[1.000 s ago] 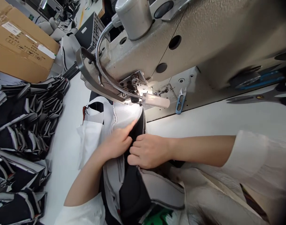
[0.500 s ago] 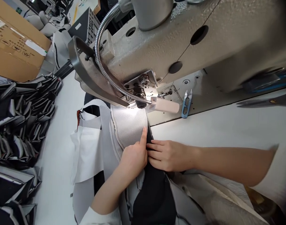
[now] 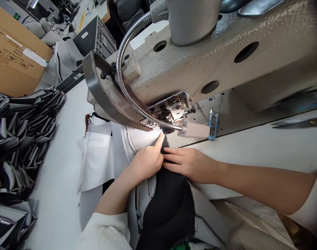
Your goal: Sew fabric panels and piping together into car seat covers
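Fingers of the left hand [image 3: 147,160] lie loosely curled on the pale grey woven fabric panel [image 3: 140,140], with the forefinger stretched forward so that its tip reaches almost under the head of the beige cast-metal sewing machine [image 3: 200,66]. Just to its right, the right hand [image 3: 189,163] lies flat with its fingers held straight and close together, pressing down on the black fabric piece [image 3: 169,205], whose narrow front end runs between the two hands towards the needle area. Neither hand pinches anything; both rest palm down on the cloth, and the two hands touch each other at the seam where grey and black meet. The grey panel lies under and ahead of the left fingers, lit brightly by the small white lamp head [image 3: 194,130] on the ribbed silver gooseneck [image 3: 123,74]. The black piece spreads wider towards the person's body, below both wrists, with more grey material on either side of it. A sheet of white backing fabric [image 3: 96,163] lies on the white table top [image 3: 62,180] left of the work. Small blue-handled thread snips [image 3: 212,123] sit on the machine bed just right of the lamp. Stacks of black and grey cut pieces [image 3: 20,139] are piled at the far left, below a brown cardboard box [image 3: 13,66]. Long dark scissors [image 3: 299,122] lie at the right edge, blurred.
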Available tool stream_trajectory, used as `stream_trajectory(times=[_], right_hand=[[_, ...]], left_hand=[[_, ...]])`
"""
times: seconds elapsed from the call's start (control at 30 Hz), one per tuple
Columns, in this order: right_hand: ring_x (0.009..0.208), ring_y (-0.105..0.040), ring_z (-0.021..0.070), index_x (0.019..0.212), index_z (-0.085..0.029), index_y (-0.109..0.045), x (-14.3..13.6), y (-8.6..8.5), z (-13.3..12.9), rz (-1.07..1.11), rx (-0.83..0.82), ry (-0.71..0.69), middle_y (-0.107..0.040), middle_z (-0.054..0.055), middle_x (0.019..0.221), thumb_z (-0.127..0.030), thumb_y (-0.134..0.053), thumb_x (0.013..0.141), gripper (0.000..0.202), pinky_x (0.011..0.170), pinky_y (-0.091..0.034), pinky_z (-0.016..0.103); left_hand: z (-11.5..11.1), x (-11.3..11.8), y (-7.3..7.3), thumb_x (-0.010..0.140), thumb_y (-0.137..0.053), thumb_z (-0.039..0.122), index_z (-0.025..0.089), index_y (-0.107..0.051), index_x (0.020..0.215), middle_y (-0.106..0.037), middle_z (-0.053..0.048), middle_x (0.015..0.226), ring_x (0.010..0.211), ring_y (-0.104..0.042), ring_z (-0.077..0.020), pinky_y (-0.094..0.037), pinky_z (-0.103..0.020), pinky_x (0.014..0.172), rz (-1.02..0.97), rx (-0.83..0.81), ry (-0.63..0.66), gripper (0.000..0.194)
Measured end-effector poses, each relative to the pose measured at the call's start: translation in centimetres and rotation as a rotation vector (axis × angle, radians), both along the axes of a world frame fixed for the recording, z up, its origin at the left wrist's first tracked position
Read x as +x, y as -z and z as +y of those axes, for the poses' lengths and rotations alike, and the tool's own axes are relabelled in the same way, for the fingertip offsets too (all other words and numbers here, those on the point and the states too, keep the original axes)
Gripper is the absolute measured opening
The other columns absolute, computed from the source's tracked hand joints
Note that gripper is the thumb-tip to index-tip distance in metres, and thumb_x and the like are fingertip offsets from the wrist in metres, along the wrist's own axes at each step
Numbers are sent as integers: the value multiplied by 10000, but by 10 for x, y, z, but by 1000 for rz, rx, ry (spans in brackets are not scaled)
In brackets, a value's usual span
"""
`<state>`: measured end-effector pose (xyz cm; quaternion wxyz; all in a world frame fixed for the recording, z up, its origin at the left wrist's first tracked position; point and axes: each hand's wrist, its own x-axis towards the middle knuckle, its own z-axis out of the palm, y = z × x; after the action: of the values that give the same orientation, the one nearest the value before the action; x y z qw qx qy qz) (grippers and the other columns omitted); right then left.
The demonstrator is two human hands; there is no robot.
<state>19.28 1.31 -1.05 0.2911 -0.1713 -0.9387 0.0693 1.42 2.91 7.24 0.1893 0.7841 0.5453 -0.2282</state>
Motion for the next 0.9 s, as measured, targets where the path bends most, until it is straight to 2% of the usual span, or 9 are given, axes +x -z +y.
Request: stream_trajectory(times=[0.1,0.2,0.3,0.4,0.47,0.6,0.67,0.8,0.9], right_hand=[[1173,-476,218,1069,-182,-633,1,-1,7,-37,-31,54,-616,74,1171,-98,-422,881,295,838,-434,334],[938,-511,189,1101,-219,-622,2,-4,12,-73,-57,125,-614,51,1186,-72,-457,831,350,706,-376,315],[770,-457,167,1095,-215,-626,5,-7,17,-97,-60,132,-624,38,1166,-68,-456,801,369,650,-329,305],[737,-435,165,1096,-196,-624,13,-9,21,-137,-37,36,-598,54,1206,-111,-476,778,361,654,-331,305],[753,-451,169,1165,-205,-589,21,-12,21,-171,-13,-31,-566,78,1250,-144,-496,763,417,656,-334,306],[717,-505,157,1252,-223,-523,24,-13,12,-242,30,-70,-554,144,1231,-138,-485,759,502,593,-299,283],[651,-508,134,1221,-198,-540,16,-12,6,-249,46,-32,-584,161,1157,-107,-452,781,457,556,-269,267],[573,-501,112,1085,-199,-599,-4,-11,-5,-190,18,93,-635,114,1012,-90,-396,841,336,508,-221,266],[565,-524,114,1033,-217,-613,-9,-8,-11,-204,-19,163,-633,100,1092,-84,-389,853,317,493,-203,275]], left_hand=[[9,-3,2,856,-309,183,108,-178,1458,-694,-88,780,706,-663,-247,-418,-290,580,-34,31,13,620],[15,-3,3,858,-314,174,105,-237,1440,-689,-88,791,703,-660,-230,-408,-278,574,-74,67,27,592],[15,0,4,863,-318,179,108,-254,1436,-688,-90,817,708,-659,-223,-412,-276,577,-66,107,25,581],[3,5,6,868,-345,215,122,-212,1453,-687,-90,845,724,-662,-235,-441,-288,596,34,158,30,607],[-10,6,7,862,-372,224,130,-177,1465,-682,-93,873,745,-661,-240,-462,-300,619,120,198,51,641],[-28,-2,3,842,-359,146,102,-194,1466,-667,-112,862,795,-643,-253,-482,-348,701,195,189,160,647],[-26,-9,-3,832,-348,133,101,-201,1469,-670,-116,869,814,-637,-260,-483,-368,729,153,122,160,655],[-11,-21,-13,823,-349,174,162,-179,1486,-659,-98,1085,975,-618,-237,-482,-332,819,-121,-46,8,684],[-6,-20,-14,818,-349,183,189,-172,1490,-642,-75,1146,1007,-606,-222,-472,-303,836,-226,-81,-56,695]])
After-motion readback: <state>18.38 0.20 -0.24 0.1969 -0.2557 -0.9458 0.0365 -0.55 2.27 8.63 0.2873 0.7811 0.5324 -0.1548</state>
